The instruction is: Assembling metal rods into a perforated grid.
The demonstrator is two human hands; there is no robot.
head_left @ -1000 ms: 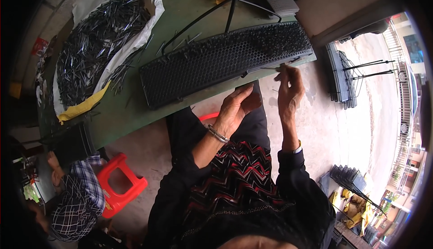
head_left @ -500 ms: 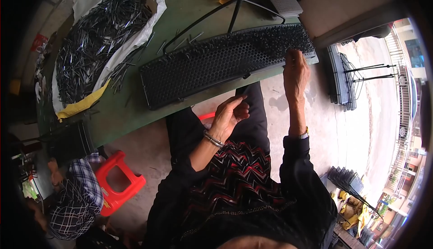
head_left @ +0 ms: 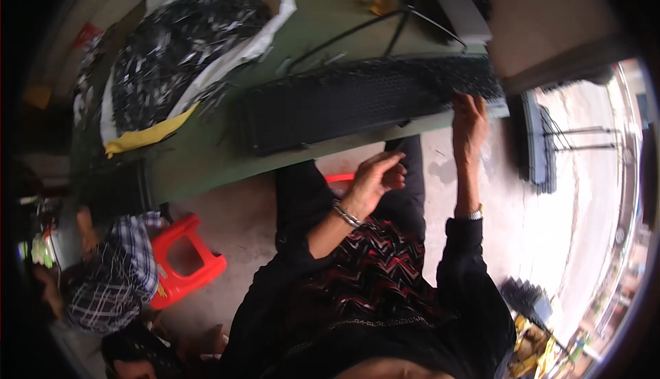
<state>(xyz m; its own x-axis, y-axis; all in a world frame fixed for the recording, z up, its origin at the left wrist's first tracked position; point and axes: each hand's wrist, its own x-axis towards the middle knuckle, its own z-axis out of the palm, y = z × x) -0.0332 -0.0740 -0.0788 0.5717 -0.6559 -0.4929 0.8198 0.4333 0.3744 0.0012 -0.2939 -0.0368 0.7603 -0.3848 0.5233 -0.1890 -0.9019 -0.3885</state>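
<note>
A long black tray (head_left: 323,107), its top full of small round holes, lies along the near edge of the green table. Dark short pieces (head_left: 447,71) fill many holes toward its right end. At that end my right hand (head_left: 470,121) pinches with its fingertips against the tray's near edge; whatever is between them is too small to make out. My left hand (head_left: 378,178) hovers over my lap, apart from the tray, fingers curled in and one finger stretched forward; its palm is hidden. A white sack (head_left: 220,70) of loose thin dark strips (head_left: 182,42) lies open at the left.
Thin black metal legs (head_left: 399,25) rise behind the tray on the green table (head_left: 199,173). A red stool (head_left: 185,262) stands at the left beside a person in checked cloth (head_left: 113,286). More dark trays (head_left: 540,142) stand on the floor at the right.
The whole view has shifted, so table, tray and sack sit further right, and the picture is blurred. Both hands keep nearly the same pose, the right still at the tray's right end.
</note>
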